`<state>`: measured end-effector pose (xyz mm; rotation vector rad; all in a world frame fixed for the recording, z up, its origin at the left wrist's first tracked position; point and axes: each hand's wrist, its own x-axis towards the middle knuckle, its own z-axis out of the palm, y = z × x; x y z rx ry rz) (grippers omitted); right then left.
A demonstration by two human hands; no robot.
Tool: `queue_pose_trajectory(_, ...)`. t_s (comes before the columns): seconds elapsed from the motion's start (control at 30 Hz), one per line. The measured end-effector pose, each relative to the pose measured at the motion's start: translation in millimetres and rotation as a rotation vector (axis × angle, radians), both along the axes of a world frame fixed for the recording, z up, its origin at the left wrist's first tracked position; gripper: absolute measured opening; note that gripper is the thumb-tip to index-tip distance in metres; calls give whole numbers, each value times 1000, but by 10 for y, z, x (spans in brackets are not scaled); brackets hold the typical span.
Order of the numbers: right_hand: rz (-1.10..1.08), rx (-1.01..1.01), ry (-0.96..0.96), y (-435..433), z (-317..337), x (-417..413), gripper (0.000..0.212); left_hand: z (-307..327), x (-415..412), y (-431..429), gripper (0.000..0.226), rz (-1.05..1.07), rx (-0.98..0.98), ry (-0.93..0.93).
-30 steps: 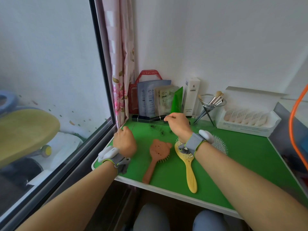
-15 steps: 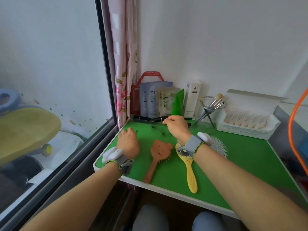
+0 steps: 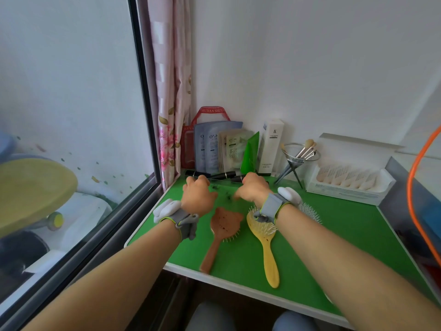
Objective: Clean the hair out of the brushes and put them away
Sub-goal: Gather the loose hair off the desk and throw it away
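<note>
While both hands work at the far edge of the green worktop (image 3: 334, 225), three brushes lie behind them, toward the person. The left hand (image 3: 198, 195) is curled with its fingers (image 3: 191, 180) bent down toward the surface; what they hold, if anything, I cannot tell, since the fingertips are hidden behind the knuckles. The right hand (image 3: 253, 189) is likewise loosely fisted, fingers tucked under, and whether it pinches any hair cannot be made out. Between the two hands, dark wisps of loose hair (image 3: 220, 188) lie scattered on the worktop.

Taking the yellow brush (image 3: 267, 237) as the landmark: the brown bear-shaped brush (image 3: 223, 229) lies just to its left, bristles down, and a white-bristled brush (image 3: 309, 211) shows on its right, mostly hidden by the right wrist. The loose hair lies beyond the yellow brush's head, and the cosmetic packets (image 3: 222, 149) stand further beyond that, against the wall.

The step in hand looks like gathering up hair already pulled free, so the cleaning seems partly done and nothing is put away. The next move probably calls for pinching the fine strands into one clump, which will cling and scatter easily, then checking each brush's bristles.
</note>
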<state>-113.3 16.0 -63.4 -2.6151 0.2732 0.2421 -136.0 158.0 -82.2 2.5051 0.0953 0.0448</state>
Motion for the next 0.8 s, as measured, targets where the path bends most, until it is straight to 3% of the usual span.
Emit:
queue_pose_trajectory(0.07, 4, -73, 56, -5, -23, 38, 67, -7, 74, -32, 58, -26, -12, 51)
queue_pose_trajectory(0.13, 21, -111, 76, -5, -44, 67, 75, -30, 148, -41, 71, -53, 17, 85)
queue_pose_trajectory(0.2, 45, -119, 100, -6, -71, 106, 73, -68, 222, -37, 79, -91, 64, 107)
queue_pose_trajectory(0.33, 97, -119, 73, -12, -157, 161, 42, -160, 321, -46, 83, -184, 63, 139)
queue_pose_trajectory(0.67, 121, -145, 73, -89, -206, 193, 76, -263, 453, -64, 58, -365, -69, 38)
queue_pose_trajectory(0.8, 129, -165, 108, -137, -196, 199, 83, -208, 499, 12, 84, -330, -49, 136)
